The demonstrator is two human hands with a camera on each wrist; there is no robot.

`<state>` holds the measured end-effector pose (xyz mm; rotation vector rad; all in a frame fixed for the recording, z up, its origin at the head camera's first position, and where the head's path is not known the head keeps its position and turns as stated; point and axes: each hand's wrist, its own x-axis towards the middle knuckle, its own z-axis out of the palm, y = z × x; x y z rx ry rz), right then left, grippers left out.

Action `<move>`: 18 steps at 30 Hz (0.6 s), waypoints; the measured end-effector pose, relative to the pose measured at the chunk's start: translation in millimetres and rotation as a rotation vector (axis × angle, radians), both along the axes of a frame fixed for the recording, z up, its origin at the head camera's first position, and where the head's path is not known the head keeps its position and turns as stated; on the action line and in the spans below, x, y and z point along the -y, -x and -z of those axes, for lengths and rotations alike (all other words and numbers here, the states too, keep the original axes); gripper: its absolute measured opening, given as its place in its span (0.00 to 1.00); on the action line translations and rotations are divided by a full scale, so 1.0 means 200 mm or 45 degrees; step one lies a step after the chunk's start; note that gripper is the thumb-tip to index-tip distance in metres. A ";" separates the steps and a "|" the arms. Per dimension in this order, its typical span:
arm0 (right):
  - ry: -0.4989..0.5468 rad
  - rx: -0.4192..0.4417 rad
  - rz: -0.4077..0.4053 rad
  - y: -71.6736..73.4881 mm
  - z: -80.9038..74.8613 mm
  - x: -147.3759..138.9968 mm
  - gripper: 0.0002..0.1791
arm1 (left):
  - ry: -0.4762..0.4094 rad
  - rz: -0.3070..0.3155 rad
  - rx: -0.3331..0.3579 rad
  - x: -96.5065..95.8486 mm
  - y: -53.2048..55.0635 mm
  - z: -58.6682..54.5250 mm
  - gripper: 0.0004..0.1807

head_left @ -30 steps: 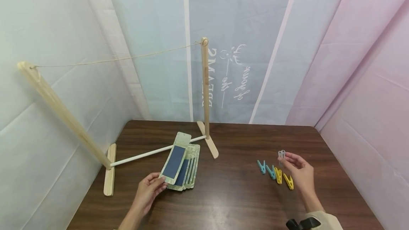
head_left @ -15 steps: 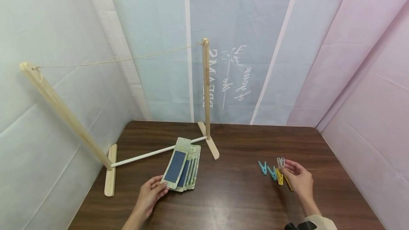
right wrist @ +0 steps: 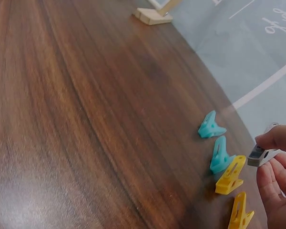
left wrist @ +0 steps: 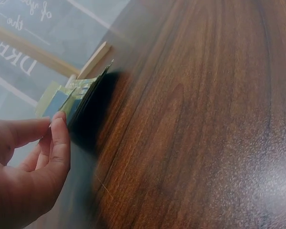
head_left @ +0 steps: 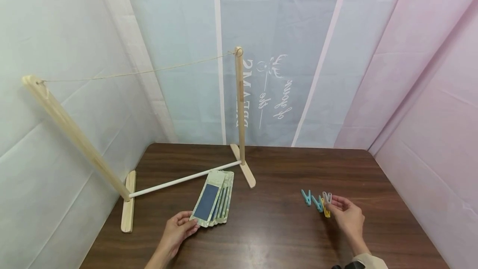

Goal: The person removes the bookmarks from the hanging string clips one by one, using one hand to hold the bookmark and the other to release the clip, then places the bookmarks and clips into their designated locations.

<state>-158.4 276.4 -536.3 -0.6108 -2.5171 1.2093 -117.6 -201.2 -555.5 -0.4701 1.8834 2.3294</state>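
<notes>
My left hand (head_left: 176,231) pinches the lower left corner of a long card (head_left: 207,202) with a dark blue panel and pale green patterned border. Beneath and to its right, several similar cards (head_left: 227,204) lie fanned out in an overlapping stack. On the right, my right hand (head_left: 348,216) pinches a light grey clothespin (right wrist: 263,155) between thumb and fingers, just above the row of other clothespins. That row has two blue clothespins (head_left: 306,197) and two yellow clothespins (right wrist: 229,176); my right hand hides one yellow one in the head view.
Behind the cards stands a wooden frame with a left post (head_left: 76,136), a right post (head_left: 240,107) and a white crossbar (head_left: 171,182). A thin string (head_left: 138,72) spans the post tops. Fabric walls (head_left: 186,107) surround the brown wood-grain table (head_left: 272,235).
My left hand has lowered the card toward the stack, so it now covers more of the cards below. My right hand has brought the grey clothespin lower, toward the other clothespins.
</notes>
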 end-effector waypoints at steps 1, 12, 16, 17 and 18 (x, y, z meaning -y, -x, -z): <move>-0.018 0.009 -0.003 0.00 0.01 -0.01 0.20 | -0.003 0.008 0.000 0.00 0.00 0.00 0.19; -0.067 -0.009 -0.016 -0.01 0.10 -0.05 0.18 | 0.026 0.088 0.000 -0.03 0.00 0.03 0.20; -0.074 0.009 -0.023 -0.01 0.11 -0.05 0.19 | 0.048 0.104 -0.001 -0.03 0.00 0.04 0.20; -0.079 0.010 -0.027 0.00 0.11 -0.05 0.19 | 0.056 0.105 0.001 -0.03 0.00 0.04 0.20; -0.085 0.013 -0.026 0.00 0.11 -0.05 0.19 | 0.065 0.106 0.006 -0.03 0.00 0.04 0.20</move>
